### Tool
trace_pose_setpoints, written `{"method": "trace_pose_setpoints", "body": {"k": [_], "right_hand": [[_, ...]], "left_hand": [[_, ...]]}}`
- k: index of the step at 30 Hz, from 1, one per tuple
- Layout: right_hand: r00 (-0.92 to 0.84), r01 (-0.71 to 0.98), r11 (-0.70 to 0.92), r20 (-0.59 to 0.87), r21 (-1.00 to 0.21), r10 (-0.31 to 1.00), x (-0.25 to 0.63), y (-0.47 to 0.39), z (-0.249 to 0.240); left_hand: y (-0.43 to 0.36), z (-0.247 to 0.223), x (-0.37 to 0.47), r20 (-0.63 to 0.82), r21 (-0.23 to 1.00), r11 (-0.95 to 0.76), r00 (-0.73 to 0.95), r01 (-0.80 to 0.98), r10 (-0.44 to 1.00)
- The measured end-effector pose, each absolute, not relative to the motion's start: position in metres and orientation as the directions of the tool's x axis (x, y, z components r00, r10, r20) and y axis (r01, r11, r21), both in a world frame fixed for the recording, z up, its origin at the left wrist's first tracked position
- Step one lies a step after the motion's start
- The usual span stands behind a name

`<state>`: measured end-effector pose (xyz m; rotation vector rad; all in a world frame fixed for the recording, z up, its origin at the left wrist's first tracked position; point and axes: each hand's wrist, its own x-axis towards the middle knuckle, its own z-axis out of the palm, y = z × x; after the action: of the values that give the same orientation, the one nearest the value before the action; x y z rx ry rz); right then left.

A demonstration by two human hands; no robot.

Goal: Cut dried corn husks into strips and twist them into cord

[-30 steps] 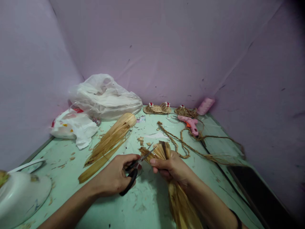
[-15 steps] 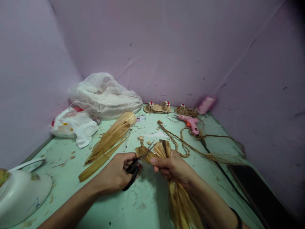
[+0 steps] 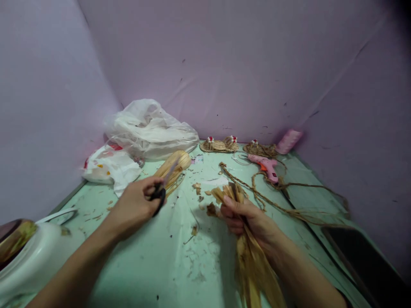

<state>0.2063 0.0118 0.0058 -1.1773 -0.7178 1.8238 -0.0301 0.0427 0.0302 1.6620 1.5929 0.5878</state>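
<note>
My left hand [image 3: 136, 205] is closed on black-handled scissors [image 3: 159, 194], whose blades point up and away over a bundle of dried husks [image 3: 176, 164] lying on the table. To the right, my right hand [image 3: 239, 211] grips a bunch of dried husk strips [image 3: 253, 269]. The short, frayed ends stick out above its thumb, and the long ends hang down toward the front. A small brown scrap [image 3: 212, 209] is beside its fingers. Husk bits [image 3: 197, 187] are scattered between the two hands.
White plastic bags [image 3: 154, 132] are at the back left, a white bowl [image 3: 45, 252] at the front left. Woven pieces with beads [image 3: 219, 146], a pink glue gun [image 3: 265, 166], thread spool [image 3: 289, 141], braided cord [image 3: 272, 203] and dark phone-like slab [image 3: 362, 256] sit rightward.
My left hand has moved left with the scissors, away from the husk strips. A scrap now lies by my right hand, which still holds the bunch. The view has shifted slightly.
</note>
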Motion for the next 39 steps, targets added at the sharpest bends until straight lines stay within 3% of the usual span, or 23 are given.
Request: {"method": "trace_pose_setpoints", "body": {"k": [2,4,7,11,15,20,23,26,29,32,34,37,39], "right_hand": [[-0.231,-0.219,-0.48,-0.433,-0.849,0.871,0.203,0.01,0.001],[-0.308,0.021,-0.415,-0.401,-0.91,0.863,0.197,0.006,-0.003],[-0.265,0.309,-0.296,-0.381,-0.904,0.886,0.193,0.001,-0.002],[-0.128,0.306,-0.307,-0.359,-0.901,0.925,0.197,0.004,0.009],[-0.104,0.206,-0.304,-0.329,-0.93,0.938,0.202,0.009,0.009],[-0.119,0.109,-0.335,-0.347,-0.936,0.93,0.2,0.009,0.002],[-0.13,-0.03,-0.44,-0.433,-0.898,0.892,0.197,0.008,0.002],[-0.21,-0.242,-0.594,-0.556,-0.767,0.804,0.192,0.006,0.0],[-0.345,-0.424,-0.687,-0.597,-0.59,0.725,0.187,0.005,-0.004],[-0.412,-0.478,-0.739,-0.622,-0.475,0.666,0.18,0.003,-0.005],[-0.36,-0.515,-0.713,-0.634,-0.476,0.684,0.176,0.003,-0.004],[-0.26,-0.602,-0.634,-0.63,-0.486,0.731,0.171,0.002,-0.004],[-0.262,-0.645,-0.61,-0.617,-0.46,0.742,0.171,0.001,-0.005]], "left_hand": [[0.051,0.035,-0.045,-0.041,0.626,0.038,-0.016,0.779,0.999],[0.056,0.036,-0.056,0.018,0.42,0.063,-0.078,0.905,0.997],[0.059,0.035,-0.062,-0.037,0.201,0.077,-0.071,0.977,0.997],[0.055,0.032,-0.055,-0.186,0.117,0.019,0.003,0.993,0.983],[0.05,0.019,-0.041,-0.203,0.128,-0.065,0.09,0.99,0.975],[0.049,0.002,-0.028,-0.09,0.124,-0.063,0.074,0.99,0.993],[0.049,0.011,-0.028,0.029,0.419,-0.033,0.023,0.907,0.999],[0.044,0.031,-0.028,0.144,0.809,-0.059,-0.1,0.584,0.985],[0.033,0.046,-0.022,0.196,0.948,-0.139,-0.18,0.286,0.964],[0.021,0.044,-0.01,0.336,0.928,-0.291,-0.184,0.233,0.924],[0.012,0.032,-0.002,0.467,0.864,-0.422,-0.124,0.275,0.876],[-0.001,0.005,0.009,0.63,0.7,-0.615,0.092,0.363,0.771],[-0.009,-0.01,0.015,0.647,0.587,-0.696,0.277,0.413,0.71]]}}
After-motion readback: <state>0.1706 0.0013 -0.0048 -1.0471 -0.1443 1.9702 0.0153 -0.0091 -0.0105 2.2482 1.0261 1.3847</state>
